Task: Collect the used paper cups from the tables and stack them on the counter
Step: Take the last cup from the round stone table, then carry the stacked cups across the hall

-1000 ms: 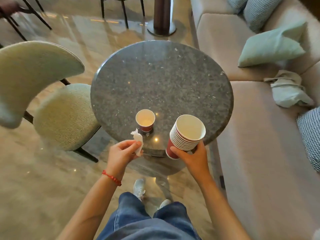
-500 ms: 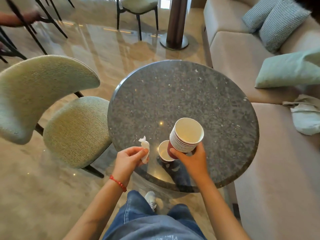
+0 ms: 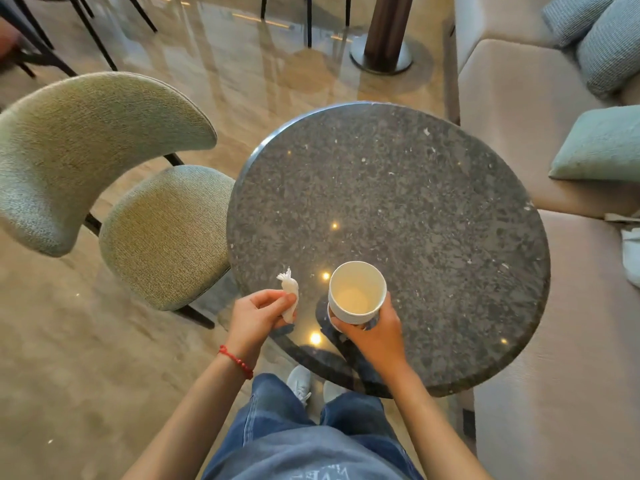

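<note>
My right hand (image 3: 375, 336) grips a stack of paper cups (image 3: 356, 292) from the near side, held upright over the near edge of the round dark stone table (image 3: 433, 209). I look straight down into the top cup's white, empty inside; the cups below it are hidden. The single cup that stood on the table is out of sight under the stack. My left hand (image 3: 258, 315) pinches a crumpled white napkin (image 3: 290, 296) just left of the stack, at the table's rim.
A pale green upholstered chair (image 3: 104, 188) stands close at the table's left. A beige sofa (image 3: 554, 341) with cushions (image 3: 599, 143) runs along the right. A dark pillar base (image 3: 384, 53) and chair legs stand on the glossy floor beyond.
My right hand brought the tilted stack down and upright over the single cup on the table, which is now hidden beneath it. The left hand kept the napkin. The view shifted closer.
</note>
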A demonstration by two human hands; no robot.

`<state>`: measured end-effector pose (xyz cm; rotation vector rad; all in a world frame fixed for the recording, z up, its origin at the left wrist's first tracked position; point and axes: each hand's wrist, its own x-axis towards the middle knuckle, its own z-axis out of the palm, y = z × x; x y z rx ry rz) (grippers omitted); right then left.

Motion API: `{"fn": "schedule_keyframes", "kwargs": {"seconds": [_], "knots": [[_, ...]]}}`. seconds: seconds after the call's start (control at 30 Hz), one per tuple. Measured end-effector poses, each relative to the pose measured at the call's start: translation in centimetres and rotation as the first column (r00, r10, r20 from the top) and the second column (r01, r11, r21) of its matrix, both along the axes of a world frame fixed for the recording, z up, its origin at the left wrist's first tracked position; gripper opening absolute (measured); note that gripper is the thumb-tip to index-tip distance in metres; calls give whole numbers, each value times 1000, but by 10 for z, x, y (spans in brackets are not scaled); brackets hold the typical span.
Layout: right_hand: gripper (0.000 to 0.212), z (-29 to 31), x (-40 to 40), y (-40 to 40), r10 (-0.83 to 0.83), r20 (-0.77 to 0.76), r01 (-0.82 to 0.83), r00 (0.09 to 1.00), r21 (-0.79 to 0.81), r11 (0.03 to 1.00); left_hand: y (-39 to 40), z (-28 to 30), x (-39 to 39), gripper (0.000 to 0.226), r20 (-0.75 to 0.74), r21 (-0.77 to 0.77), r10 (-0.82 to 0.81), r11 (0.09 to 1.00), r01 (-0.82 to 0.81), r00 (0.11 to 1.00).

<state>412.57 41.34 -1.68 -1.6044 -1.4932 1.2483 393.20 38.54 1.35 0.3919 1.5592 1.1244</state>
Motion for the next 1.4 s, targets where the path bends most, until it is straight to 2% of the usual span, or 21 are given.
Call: {"fn": "schedule_keyframes", "kwargs": {"seconds": [0.33,0.57,0.83,1.17,1.3,1.4], "knots": [[80,-33,6,-3,-19,-1,19,1000,-39,999,-15,-2,2,5,0,-15,98,995,-98,995],[95,-49,8,-5,22,34,-20,999,-56,998,-24,-2,2,4,8,-24,157,987,-156,988],[85,-40,4,4,31,-3,-31,1000,3,1000,-30,4,7,5,-2,-12,190,982,-190,982],[78,-9,-3,17,269,-92,-270,959,1,963,-44,16,14,5,16,48,352,935,-352,936],[73,-2,-13,19,390,-114,-386,914,54,921,-64,16,19,4,7,38,462,886,-462,887],[69,0,-23,19,481,-120,-476,869,68,877,-81,18,22,4,10,32,575,818,-575,818]]}}
